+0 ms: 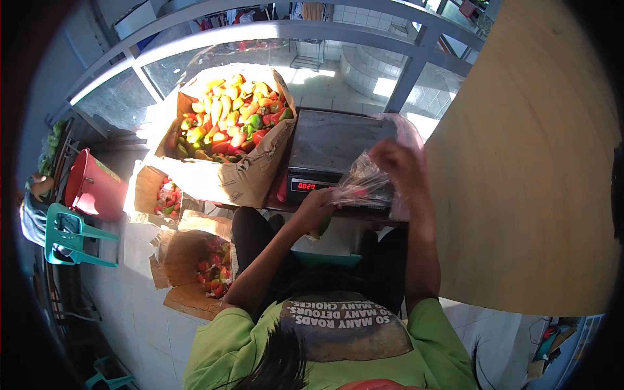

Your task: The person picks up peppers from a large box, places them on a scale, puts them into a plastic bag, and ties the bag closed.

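Observation:
A clear plastic bag stretches between my two hands in front of the scale. My left hand is closed on its lower left end. Below those fingers shows a green pepper, partly covered; whether it lies inside the bag I cannot tell. My right hand, somewhat blurred, is closed at the bag's upper right end, over the right side of the scale. The digital scale has a flat dark plate and a lit red display. Pinkish plastic lies along the scale's right side.
A large paper-lined box full of red, orange and green peppers stands left of the scale. Two smaller cartons with peppers sit on the floor. Further left are a red bucket and a green stool. A pale wooden panel fills the right.

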`<state>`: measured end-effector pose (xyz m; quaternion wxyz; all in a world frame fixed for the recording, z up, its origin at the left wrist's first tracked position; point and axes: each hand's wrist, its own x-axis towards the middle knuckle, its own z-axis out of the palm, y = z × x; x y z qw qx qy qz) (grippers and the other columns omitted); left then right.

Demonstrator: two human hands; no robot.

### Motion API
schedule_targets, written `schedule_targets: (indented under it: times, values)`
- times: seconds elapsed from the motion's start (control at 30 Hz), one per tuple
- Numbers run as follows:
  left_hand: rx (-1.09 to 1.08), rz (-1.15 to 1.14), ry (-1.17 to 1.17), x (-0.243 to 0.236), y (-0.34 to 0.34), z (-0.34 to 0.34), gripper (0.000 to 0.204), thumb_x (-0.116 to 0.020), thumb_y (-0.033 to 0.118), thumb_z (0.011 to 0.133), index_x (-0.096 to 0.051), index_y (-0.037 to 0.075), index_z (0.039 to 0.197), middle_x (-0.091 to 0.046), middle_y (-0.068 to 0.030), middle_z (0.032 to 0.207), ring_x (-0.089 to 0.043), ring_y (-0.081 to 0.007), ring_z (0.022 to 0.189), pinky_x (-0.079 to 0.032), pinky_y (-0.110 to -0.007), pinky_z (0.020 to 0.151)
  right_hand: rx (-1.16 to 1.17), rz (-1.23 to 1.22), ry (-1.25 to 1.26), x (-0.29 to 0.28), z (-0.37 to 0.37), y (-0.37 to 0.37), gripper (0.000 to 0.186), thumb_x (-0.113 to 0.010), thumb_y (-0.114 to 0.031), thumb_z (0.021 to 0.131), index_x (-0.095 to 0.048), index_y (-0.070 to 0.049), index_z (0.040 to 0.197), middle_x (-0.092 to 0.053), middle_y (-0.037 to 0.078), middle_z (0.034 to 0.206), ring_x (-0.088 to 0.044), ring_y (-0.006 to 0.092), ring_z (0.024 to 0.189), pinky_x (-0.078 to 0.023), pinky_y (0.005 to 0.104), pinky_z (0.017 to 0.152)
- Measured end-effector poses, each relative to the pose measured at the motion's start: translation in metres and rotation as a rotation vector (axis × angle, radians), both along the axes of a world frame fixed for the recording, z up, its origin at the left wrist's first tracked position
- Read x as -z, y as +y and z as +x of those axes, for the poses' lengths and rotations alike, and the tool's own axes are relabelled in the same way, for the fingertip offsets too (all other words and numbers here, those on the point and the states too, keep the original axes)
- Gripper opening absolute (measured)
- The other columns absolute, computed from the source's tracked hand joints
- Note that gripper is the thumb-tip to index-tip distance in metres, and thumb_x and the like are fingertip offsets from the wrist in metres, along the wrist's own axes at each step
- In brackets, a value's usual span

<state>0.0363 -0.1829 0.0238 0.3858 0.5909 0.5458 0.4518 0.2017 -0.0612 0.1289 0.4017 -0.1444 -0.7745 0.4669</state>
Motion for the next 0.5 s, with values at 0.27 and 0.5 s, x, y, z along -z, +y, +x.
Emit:
schedule_targets:
  times: [0.27,0.5]
  values:
    - [0.007,-0.052,-0.104,0.010,0.004,0.002,0.017,-0.048,0.002,0.082,-0.056,-0.002,0.096,-0.056,-0.0028,0.078,-0.049,-0.0092,0.074,-0.041,-0.024,0.068,0.178,-0.292,-0.148,-0.010,0.001,-0.001,0.016,-0.064,-0.013,0.078,-0.057,-0.006,0.091,-0.053,-0.002,0.072,-0.046,0.0062,0.061,-0.038,0.0206,0.059]
    - [-0.052,-0.030,-0.133,0.020,-0.005,-0.001,0.017,-0.051,0.003,0.074,-0.056,-0.001,0.090,-0.059,-0.0109,0.078,-0.056,-0.0209,0.075,-0.043,-0.032,0.070,0.181,-0.437,-0.449,-0.038,0.020,-0.020,0.033,-0.068,-0.013,0.073,-0.056,-0.006,0.103,-0.054,-0.001,0.079,-0.053,0.0094,0.076,-0.043,0.0234,0.071]
